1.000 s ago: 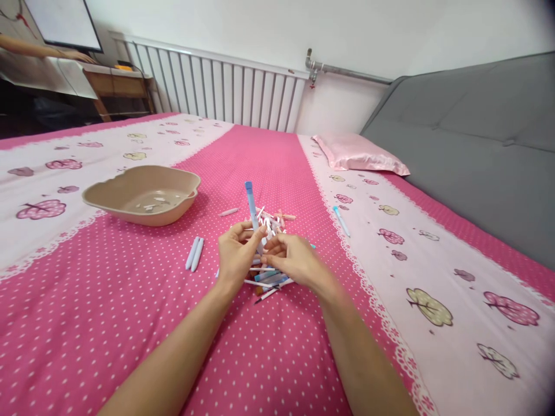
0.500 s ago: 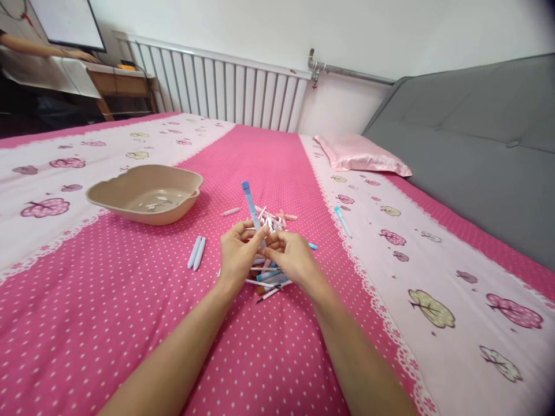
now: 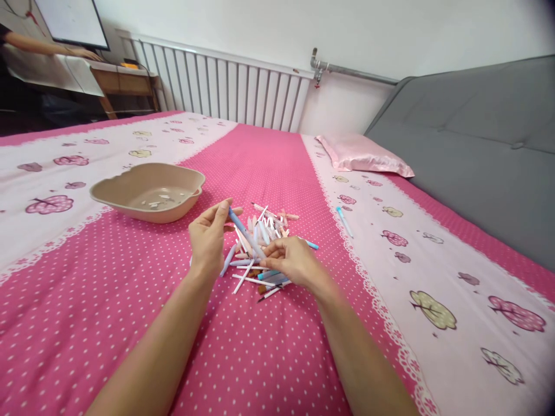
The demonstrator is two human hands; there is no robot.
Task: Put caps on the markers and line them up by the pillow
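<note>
A slim pale blue pen (image 3: 246,232) slants between my hands, its darker blue end up and to the left. My left hand (image 3: 207,236) pinches the upper end between thumb and finger. At the lower end, my right hand (image 3: 289,259) closes its fingertips on the pen. Under and behind both hands lies a loose pile of pen parts (image 3: 269,222): pale barrels, thin white sticks and some dark-tipped pieces. A light blue barrel (image 3: 227,261) rests beside the pile, near my left wrist. A thin white stick (image 3: 244,277) crosses the pile's front.
A beige basin (image 3: 130,199) with several small white bits inside stands at the left. Right of the pile lies a pen with a turquoise end (image 3: 344,222). Farther back are a pink pillow (image 3: 364,155) and a radiator (image 3: 217,81). Another person's arm (image 3: 47,46) rests on a desk.
My left hand has moved left and up, away from my right hand, to the pen's upper end. The pen now leans more to the left, and more of the pile shows.
</note>
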